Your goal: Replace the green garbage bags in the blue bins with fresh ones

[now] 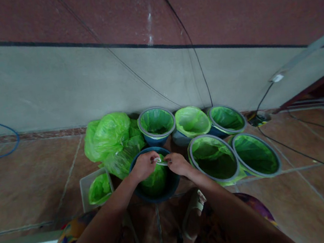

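Both hands are over a dark blue bucket [138, 197] on the floor in front of me. Inside the bucket is a green plastic bag [155, 180], gathered at its top. My left hand [147, 166] is closed in a pinch on a thin white strip [159, 161] at the bag's gathered neck. From the other side, my right hand [179, 163] pinches the right end of what looks like the same strip. Whether the strip is wrapped around the neck or only beside it, I cannot tell.
Several bins with green liners, such as this grey-rimmed bin [192, 155], stand right and behind. Large green bags [112, 132] lie against the wall [63, 87]. A pale tub [84, 192] holds green plastic. Cables, including a black cable [302, 154], run over the right floor.
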Demonstrator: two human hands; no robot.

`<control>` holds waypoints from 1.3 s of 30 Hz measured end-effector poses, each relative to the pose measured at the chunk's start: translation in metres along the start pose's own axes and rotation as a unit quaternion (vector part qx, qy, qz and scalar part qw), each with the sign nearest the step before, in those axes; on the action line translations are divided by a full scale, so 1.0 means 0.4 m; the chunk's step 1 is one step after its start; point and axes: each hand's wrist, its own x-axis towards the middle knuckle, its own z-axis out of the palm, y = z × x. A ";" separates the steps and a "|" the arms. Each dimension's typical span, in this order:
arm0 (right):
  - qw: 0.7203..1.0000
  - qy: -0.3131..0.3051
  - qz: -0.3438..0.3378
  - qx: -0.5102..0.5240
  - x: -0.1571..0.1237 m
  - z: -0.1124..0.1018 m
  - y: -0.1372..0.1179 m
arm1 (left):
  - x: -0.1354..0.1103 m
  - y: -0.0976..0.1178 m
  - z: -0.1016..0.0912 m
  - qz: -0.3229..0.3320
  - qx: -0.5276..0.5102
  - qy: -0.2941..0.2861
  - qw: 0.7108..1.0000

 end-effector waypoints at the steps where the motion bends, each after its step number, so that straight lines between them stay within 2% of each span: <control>1: 0.999 0.037 -0.010 0.034 0.004 0.000 0.000 | -0.004 0.001 0.000 0.027 0.043 -0.005 0.999; 3: 0.989 0.074 -0.035 0.124 0.012 0.004 -0.004 | -0.012 0.006 0.002 0.075 0.098 -0.017 0.992; 5: 0.974 0.036 -0.050 0.217 0.020 0.015 -0.011 | -0.018 0.011 0.006 0.109 0.127 -0.022 0.986; 8: 0.949 -0.040 -0.029 0.311 0.028 0.036 -0.025 | -0.023 0.015 0.012 0.131 0.147 0.003 0.980; 15: 0.908 -0.044 0.060 0.412 0.025 0.045 -0.044 | -0.032 -0.004 0.026 0.120 0.152 0.081 0.978; 19: 0.903 -0.039 0.076 0.420 0.024 0.048 -0.040 | -0.032 -0.012 0.031 0.103 0.146 0.097 0.979; 23: 0.933 -0.034 0.048 0.355 0.021 0.049 -0.038 | -0.028 -0.014 0.032 0.070 0.144 0.095 0.983; 26: 0.976 -0.001 0.015 0.216 0.019 0.035 -0.039 | -0.026 -0.013 0.028 0.045 0.156 0.087 0.983; 28: 0.995 0.035 0.002 0.094 0.017 0.022 -0.039 | -0.026 -0.012 0.023 0.024 0.174 0.081 0.981; 30: 0.998 0.059 0.030 -0.020 0.016 0.012 -0.036 | -0.028 -0.014 0.020 -0.008 0.204 0.071 0.976; 32: 0.990 0.058 0.082 -0.099 0.015 0.006 -0.032 | -0.030 -0.017 0.018 -0.053 0.236 0.056 0.969; 35: 0.981 0.035 0.130 -0.138 0.014 0.003 -0.024 | -0.032 -0.027 0.019 -0.120 0.255 0.028 0.959; 37: 0.985 0.020 0.113 -0.129 0.013 0.004 -0.019 | -0.034 -0.035 0.022 -0.147 0.252 0.005 0.957; 39: 0.992 0.010 0.056 -0.113 0.009 0.009 -0.012 | -0.037 -0.046 0.029 -0.159 0.243 -0.021 0.957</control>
